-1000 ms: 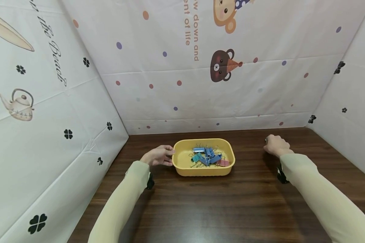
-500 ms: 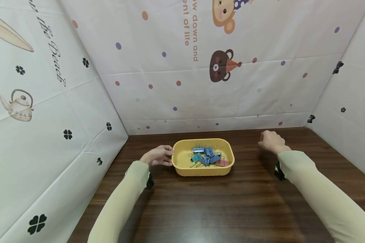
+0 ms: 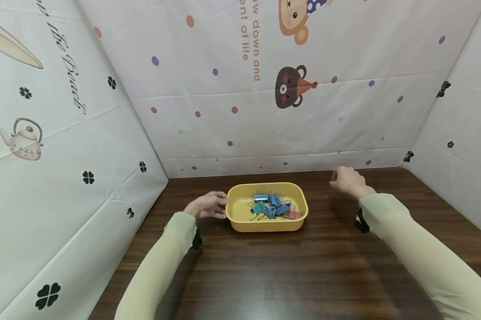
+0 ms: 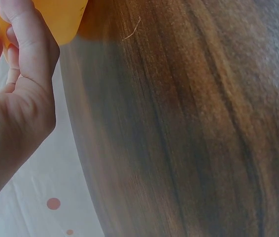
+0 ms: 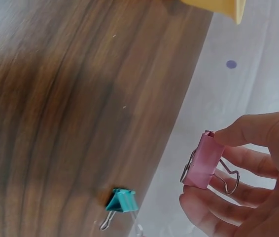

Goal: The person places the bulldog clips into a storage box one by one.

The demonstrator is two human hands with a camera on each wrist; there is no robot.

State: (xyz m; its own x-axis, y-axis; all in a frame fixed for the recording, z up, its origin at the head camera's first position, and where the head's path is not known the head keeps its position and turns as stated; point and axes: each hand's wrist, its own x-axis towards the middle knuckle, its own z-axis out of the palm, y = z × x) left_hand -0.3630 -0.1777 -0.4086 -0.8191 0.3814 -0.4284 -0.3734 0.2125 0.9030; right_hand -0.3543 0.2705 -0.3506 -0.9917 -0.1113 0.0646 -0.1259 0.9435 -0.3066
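Observation:
A yellow plastic basket (image 3: 240, 226) stands on the dark wooden table, holding several blue binder clips (image 3: 282, 209), a teal one (image 3: 258, 207) and a pink one (image 3: 292, 214). My left hand (image 3: 209, 206) grips its left rim, thumb over the edge and fingers against the outside wall, as the left wrist view also shows. My right hand (image 3: 349, 181), right of the basket, pinches another pink binder clip (image 5: 204, 160) between thumb and fingers. On the table below that hand lies a teal binder clip (image 5: 122, 201), visible only in the right wrist view.
The brown table (image 3: 264, 275) ends at a white printed cloth wall (image 3: 208, 133) behind the basket. Similar cloth walls rise on the left (image 3: 64, 213) and right (image 3: 460, 178). A black wrist strap (image 3: 361, 221) sits at the right sleeve.
My right hand has moved left and slightly toward the back, nearer the basket, and has lifted with the pink binder clip. The left hand and the basket stay put.

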